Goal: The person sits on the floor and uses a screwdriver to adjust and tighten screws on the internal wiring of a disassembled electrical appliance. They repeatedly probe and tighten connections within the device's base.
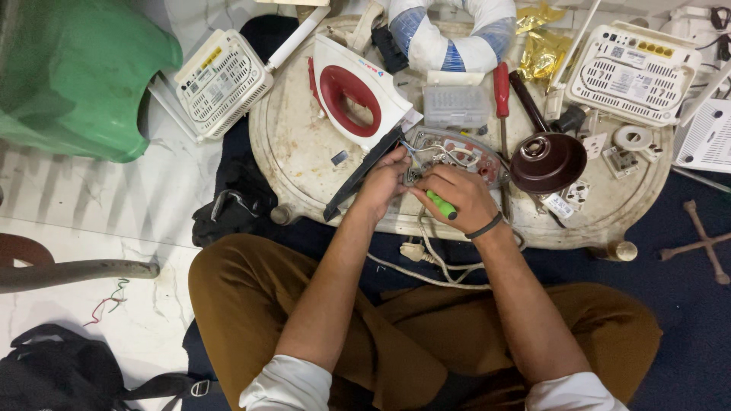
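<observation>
An opened iron base (457,154) with exposed wires and metal parts lies on a worn round white tray table (293,144). My right hand (454,195) grips a green-handled screwdriver (442,205), its tip hidden under my fingers at the base's near edge. My left hand (386,180) presses on the left side of the base, fingers on the wires. The iron's white and red top shell (354,95) lies tilted just left of the base. A white power cord (438,262) hangs from the tray toward my lap.
On the tray: a clear screw box (455,105), a red-handled screwdriver (501,91), a dark brown round cover (548,161), small white sockets (624,160). White routers (221,80) (632,72) sit at both sides. A green plastic chair (72,76) stands at the left, a black bag (53,373) at the bottom left.
</observation>
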